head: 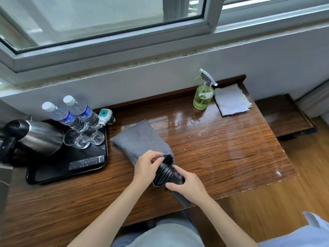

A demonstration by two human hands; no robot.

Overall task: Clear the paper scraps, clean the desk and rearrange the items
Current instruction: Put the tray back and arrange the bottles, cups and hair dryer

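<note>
At the desk's left end, a black tray carries a steel kettle, two capped water bottles leaning toward the back, two clear glasses with nothing visible inside them, and a remote control lying near the tray's front edge; a small white-and-teal device sits just past the tray's back right corner. Near the middle of the front edge, a grey fabric pouch lies across the wood with a black coiled cord showing at its mouth. The left hand pinches the pouch's opening, fingers curled, while the right hand grips a black object beside the coil, part of it hidden. Toward the back right corner, a spray bottle part-filled with green liquid stands just beside a folded white cloth. The wood between shines wet.
</note>
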